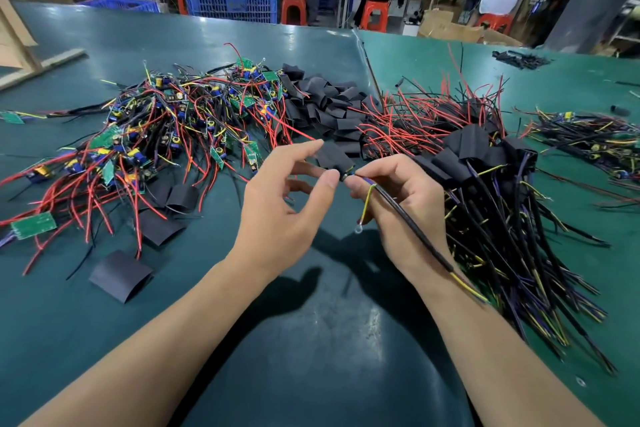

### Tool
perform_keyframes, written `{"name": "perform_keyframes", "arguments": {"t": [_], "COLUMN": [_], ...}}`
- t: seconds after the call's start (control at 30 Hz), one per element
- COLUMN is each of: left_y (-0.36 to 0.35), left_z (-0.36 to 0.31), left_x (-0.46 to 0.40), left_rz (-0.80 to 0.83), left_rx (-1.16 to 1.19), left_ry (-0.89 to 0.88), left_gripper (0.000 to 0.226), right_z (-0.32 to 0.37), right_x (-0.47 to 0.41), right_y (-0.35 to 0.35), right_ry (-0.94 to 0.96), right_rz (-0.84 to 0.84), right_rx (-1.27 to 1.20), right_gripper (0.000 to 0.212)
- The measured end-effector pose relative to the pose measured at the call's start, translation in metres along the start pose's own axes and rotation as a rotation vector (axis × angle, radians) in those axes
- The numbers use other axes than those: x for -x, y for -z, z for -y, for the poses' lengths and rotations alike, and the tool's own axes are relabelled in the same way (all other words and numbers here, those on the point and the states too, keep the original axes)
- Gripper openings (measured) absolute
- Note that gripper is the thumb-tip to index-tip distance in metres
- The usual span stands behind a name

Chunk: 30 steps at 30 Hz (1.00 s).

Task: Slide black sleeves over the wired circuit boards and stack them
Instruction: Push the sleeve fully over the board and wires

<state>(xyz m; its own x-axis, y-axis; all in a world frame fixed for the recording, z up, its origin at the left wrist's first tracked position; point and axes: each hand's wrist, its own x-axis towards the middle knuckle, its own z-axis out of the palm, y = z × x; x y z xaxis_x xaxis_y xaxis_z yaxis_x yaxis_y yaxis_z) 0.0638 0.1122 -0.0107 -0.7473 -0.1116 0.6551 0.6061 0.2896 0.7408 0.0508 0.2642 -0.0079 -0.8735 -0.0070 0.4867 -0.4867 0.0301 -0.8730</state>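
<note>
While both hands [341,191] pinch sleeve [334,156], no legible txt

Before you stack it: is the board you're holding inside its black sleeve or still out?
Nearly all in: the black sleeve covers the board between left hand and right hand; only a small corner shows at the wire end.
</note>
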Motion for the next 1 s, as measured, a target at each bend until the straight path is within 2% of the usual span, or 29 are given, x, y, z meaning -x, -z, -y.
{"name": "perform_keyframes", "arguments": {"t": [0.17, 0.37, 0.57, 0.67, 0.87, 1.0], "left_y": [0.0027, 0.0026, 0.0025, 0.0013, 0.0017, 0.0012], "left_z": [0.0018, 0.0041, 0.0013, -0.0008, 0.0019, 0.0035], "left_x": [-0.0017, -0.0011, -0.0005, 0.0018, 0.0016, 0.0015], "left_rz": [-0.02, -0.006, 0.001, 0.047, 0.074, 0.081], "left_rx": [-0.007, -0.076, -0.081, -0.092, -0.082, -0.086], "left_ry": [0.0, 0.016, 0.034, 0.01, -0.047, -0.063], "left_gripper": [0.035, 0.031, 0.032, 0.035, 0.034, 0.034], "right_z": [-0.0034, -0.0032, -0.006, -0.0063, -0.004, -0.0018], "right_x": [0.0033, 0.0044, 0.004, 0.004, 0.003, 0.0023], "right_y": [-0.0011, -0.0025, -0.0015, -0.0017, -0.0009, 0.0003], "right_ry": [0.047, 0.136, 0.104, 0.102, 0.125, 0.022], "right_rz": [0.055, 0.054, 0.06, 0.103, 0.118, 0.103], "right_rx": [0.171, 0.263, 0.141, 0.211, 0.193, 0.104], "right_gripper": [0.013, 0.013, 0.028, 0.038, 0.038, 0.036]}}
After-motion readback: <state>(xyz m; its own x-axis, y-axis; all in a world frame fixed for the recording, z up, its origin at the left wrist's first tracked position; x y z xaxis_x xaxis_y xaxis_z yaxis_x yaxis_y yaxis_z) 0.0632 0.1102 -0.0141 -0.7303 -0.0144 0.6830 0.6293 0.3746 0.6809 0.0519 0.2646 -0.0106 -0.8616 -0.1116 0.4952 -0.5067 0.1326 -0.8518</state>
